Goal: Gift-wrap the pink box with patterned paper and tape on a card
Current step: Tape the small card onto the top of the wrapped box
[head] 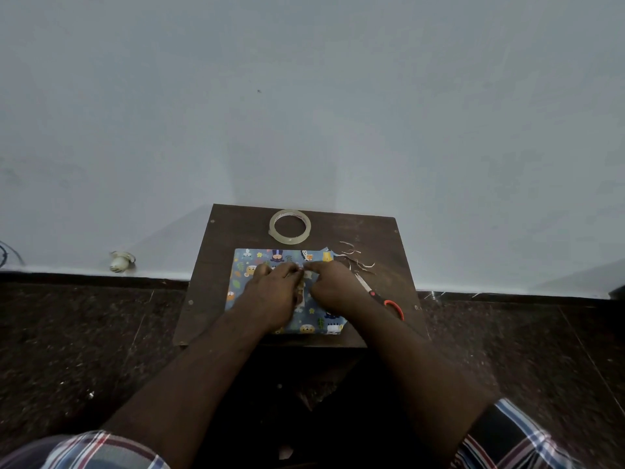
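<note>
Just two hands (270, 292) (333, 286), one wrapped box (314, 319).

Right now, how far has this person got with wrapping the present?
Mostly wrapped: blue animal-patterned paper covers the whole box, with no pink showing, and cut paper slivers lie beside the orange-handled scissors. In hand: the left hand and right hand work at a small pale piece on the centre seam; whether it is tape or the card, I cannot tell. The clear tape roll waits behind.
</note>
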The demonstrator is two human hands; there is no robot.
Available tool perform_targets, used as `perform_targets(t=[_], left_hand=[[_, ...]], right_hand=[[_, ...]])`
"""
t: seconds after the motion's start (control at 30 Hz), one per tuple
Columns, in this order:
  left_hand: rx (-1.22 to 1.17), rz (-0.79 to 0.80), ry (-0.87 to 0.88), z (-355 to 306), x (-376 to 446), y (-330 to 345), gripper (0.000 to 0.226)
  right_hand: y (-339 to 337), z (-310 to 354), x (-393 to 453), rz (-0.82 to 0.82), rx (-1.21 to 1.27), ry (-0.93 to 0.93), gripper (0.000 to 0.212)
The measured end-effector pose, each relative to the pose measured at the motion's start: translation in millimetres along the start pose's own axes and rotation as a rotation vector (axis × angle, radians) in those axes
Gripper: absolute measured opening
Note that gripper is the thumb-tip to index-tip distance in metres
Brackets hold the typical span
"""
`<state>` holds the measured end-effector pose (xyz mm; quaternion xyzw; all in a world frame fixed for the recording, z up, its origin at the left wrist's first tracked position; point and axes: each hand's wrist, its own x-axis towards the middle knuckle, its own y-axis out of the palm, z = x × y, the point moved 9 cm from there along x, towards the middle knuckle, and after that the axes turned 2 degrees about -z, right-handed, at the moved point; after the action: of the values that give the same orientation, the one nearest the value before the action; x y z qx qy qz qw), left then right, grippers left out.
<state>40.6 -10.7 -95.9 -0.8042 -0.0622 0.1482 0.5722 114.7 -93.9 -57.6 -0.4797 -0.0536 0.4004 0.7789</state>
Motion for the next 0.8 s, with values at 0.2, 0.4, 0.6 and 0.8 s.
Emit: perform_targets(t=[0.2,0.4,0.6,0.8], left_hand=[[-0.062,-0.026,-0.119,-1.6,-7.2,-8.9,0.054],[-0.011,-0.065,-0.248,4.5,-17.9,-16.9,0.054],[-0.051,-0.072,-0.273,5.3,-26.3,-20.6,0.054],[-0.103,-0.036,-0.284,8.3,-28.9,-22.1,0.053]], right_hand=[[17.1,7.3,-11.1,0.022,-0.275,-0.053,0.042],[15.2,12.2,-25.5,-0.077,-0.508,-0.135,0.035],[6.4,6.4,-26.9,-0.072,-0.403,-0.112,0.040],[4.1,-1.0,-25.5,-0.041,-0.341,-0.086,0.033]])
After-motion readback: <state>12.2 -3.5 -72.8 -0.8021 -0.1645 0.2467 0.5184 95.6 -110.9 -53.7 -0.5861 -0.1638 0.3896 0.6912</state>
